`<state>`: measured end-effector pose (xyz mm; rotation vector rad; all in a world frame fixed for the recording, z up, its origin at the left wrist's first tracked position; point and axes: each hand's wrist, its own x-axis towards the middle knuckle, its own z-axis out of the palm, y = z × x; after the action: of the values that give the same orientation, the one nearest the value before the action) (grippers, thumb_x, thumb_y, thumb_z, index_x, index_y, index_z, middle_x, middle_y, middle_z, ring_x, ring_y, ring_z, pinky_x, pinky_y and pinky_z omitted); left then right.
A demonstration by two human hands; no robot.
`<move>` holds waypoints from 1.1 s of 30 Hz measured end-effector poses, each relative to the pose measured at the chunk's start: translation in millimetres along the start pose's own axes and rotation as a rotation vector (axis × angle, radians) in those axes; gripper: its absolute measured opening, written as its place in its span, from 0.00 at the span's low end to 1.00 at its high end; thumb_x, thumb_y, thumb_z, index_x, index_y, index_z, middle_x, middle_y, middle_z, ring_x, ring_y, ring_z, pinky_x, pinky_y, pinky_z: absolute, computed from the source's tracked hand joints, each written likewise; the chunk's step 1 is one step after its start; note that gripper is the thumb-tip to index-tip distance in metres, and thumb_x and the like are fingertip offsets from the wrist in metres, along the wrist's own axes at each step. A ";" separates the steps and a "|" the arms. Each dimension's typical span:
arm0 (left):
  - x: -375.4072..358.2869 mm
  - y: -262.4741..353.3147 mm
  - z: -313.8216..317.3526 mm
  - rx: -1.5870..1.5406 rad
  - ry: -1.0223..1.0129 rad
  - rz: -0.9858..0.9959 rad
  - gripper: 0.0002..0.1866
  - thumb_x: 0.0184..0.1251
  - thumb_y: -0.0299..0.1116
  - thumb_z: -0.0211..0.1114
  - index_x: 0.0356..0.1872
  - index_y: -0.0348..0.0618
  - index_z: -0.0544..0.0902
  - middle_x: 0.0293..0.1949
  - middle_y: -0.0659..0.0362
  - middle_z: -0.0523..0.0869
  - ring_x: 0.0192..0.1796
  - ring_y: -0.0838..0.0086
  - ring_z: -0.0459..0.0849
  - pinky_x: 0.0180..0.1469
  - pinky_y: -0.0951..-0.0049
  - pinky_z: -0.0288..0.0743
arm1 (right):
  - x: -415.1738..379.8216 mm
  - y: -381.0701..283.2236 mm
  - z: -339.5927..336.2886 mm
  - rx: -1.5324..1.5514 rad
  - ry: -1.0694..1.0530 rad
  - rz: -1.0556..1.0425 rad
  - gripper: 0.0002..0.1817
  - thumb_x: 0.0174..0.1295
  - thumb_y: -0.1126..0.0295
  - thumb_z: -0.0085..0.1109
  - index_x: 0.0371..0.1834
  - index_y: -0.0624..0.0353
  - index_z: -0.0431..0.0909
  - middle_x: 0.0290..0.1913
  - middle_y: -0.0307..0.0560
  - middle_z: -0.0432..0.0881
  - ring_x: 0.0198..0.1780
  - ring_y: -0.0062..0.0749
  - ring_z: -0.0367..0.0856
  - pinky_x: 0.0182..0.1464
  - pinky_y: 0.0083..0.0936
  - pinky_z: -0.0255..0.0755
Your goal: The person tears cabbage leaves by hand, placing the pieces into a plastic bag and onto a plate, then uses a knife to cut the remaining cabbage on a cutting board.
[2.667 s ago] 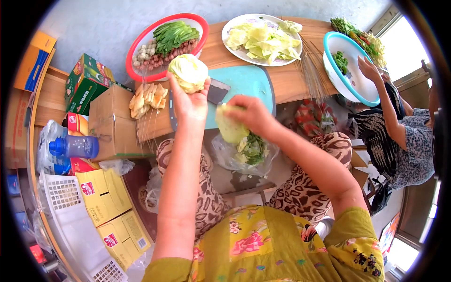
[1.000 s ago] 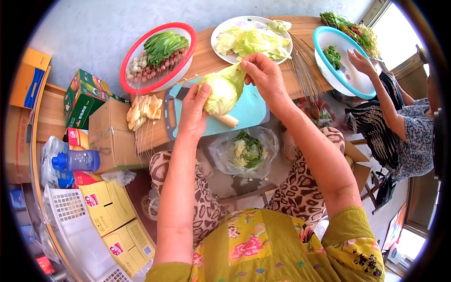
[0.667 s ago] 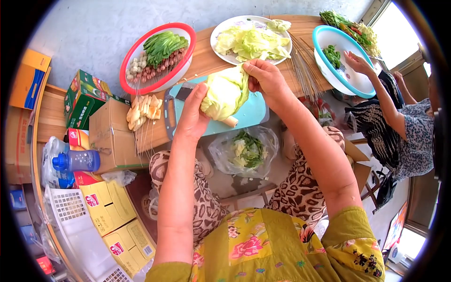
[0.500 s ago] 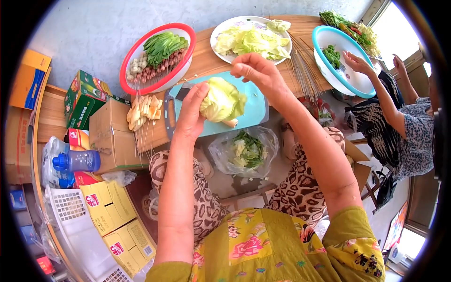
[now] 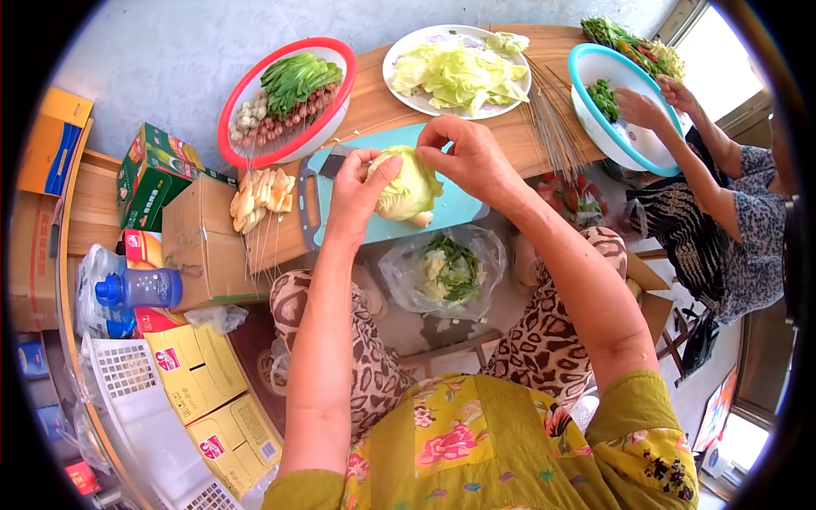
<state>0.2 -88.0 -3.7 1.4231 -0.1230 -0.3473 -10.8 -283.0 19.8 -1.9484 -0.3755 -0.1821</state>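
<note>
My left hand (image 5: 361, 189) is wrapped round a small pale green cabbage (image 5: 408, 189) from its left side, thumb lying across the front. The cut stalk of the cabbage points down toward me. My right hand (image 5: 467, 157) pinches at the upper right edge of the cabbage, its fingertips closed on an outer leaf. Both hands are above a light blue cutting board (image 5: 459, 200). A knife blade (image 5: 336, 160) lies on the board, partly hidden behind my left hand. Beyond the board, loose leaves (image 5: 459, 76) are heaped on a white plate (image 5: 406, 100).
A red-rimmed basin (image 5: 228, 127) of greens and skewered food stands at the left; skewers of sliced food (image 5: 262, 200) lie below it. Thin skewers (image 5: 552, 127) are right of the plate. A co-worker's hands (image 5: 650, 106) work over a blue-rimmed basin (image 5: 586, 106). Below is a bag of scraps (image 5: 399, 268).
My right hand has come down and closed on the cabbage's edge. The cabbage has tilted slightly, with my left hand still round it. The co-worker's hands have come closer together.
</note>
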 end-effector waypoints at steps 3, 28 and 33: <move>0.3 0.0 1.0 0.032 -0.018 0.039 0.22 0.62 0.41 0.68 0.50 0.39 0.73 0.44 0.59 0.81 0.44 0.80 0.80 0.48 0.79 0.74 | 0.9 7.2 1.8 -0.096 0.103 0.064 0.05 0.58 0.74 0.58 0.32 0.64 0.76 0.28 0.41 0.80 0.30 0.21 0.76 0.33 0.22 0.72; -6.3 9.1 -1.0 -0.506 -0.078 0.141 0.39 0.58 0.60 0.64 0.64 0.46 0.64 0.58 0.58 0.75 0.55 0.67 0.78 0.46 0.65 0.77 | 5.1 8.7 -2.9 0.949 -0.123 0.634 0.35 0.62 0.35 0.46 0.57 0.54 0.70 0.51 0.45 0.77 0.46 0.33 0.79 0.45 0.30 0.75; -8.8 8.9 3.1 -0.422 -0.146 0.047 0.40 0.52 0.46 0.75 0.63 0.45 0.64 0.55 0.59 0.75 0.55 0.70 0.76 0.49 0.65 0.76 | 4.2 11.5 3.5 0.921 -0.086 0.554 0.27 0.62 0.48 0.56 0.56 0.55 0.72 0.52 0.44 0.78 0.48 0.32 0.79 0.47 0.32 0.76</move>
<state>-7.5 -87.2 6.6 0.9764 -0.1896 -0.4109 -3.1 -283.2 9.7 -1.0802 0.0524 0.3812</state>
